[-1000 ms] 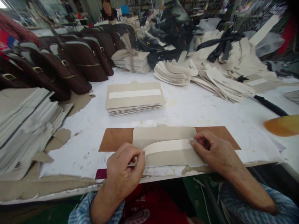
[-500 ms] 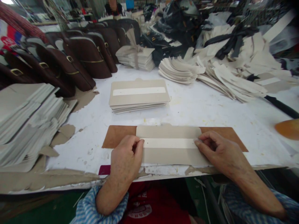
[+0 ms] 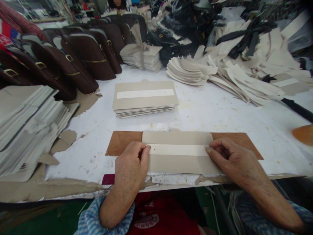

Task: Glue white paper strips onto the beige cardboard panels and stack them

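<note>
A beige panel with rounded corners and a small tab at its top lies flat near the table's front edge. Beneath it, a brown board sticks out on both sides. Across the panel's middle runs a white strip with a small dark dot near each end. My left hand pinches the strip's left end between thumb and forefinger. At the right end, my right hand holds the strip the same way, fingers curled. The strip's two tips are partly hidden by my fingers.
Behind the panel sits a stack of similar beige panels, the top one bearing a white strip. Dark brown bags stand in rows at back left, beside piled pale sheets. Loose beige strips cover the back right; an orange object lies far right.
The view has shifted slightly. Both hands stay at the strip's ends, with no clear movement of the strip on the panel.
</note>
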Action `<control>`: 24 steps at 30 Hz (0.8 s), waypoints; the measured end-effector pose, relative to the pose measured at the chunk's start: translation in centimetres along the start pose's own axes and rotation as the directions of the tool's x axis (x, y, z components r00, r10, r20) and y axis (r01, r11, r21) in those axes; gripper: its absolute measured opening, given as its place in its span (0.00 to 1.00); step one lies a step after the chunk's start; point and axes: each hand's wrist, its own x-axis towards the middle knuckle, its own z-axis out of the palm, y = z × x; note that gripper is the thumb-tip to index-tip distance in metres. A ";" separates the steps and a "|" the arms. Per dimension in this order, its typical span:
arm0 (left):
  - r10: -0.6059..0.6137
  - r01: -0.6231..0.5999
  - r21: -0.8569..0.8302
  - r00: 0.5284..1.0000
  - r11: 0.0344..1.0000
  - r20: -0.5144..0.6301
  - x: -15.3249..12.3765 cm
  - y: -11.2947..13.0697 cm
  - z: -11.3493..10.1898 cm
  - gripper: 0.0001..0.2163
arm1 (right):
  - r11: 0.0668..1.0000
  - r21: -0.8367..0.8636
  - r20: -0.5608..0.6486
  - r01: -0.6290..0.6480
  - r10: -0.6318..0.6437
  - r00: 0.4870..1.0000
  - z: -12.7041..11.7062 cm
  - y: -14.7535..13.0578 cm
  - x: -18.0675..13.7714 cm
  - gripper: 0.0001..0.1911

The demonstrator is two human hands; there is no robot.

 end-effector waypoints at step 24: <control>0.005 -0.006 0.086 1.000 0.996 0.010 -0.1 0.0 0.4 0.09 | 1.000 -0.010 0.005 0.007 -0.007 1.000 0.2 0.6 -0.1 0.15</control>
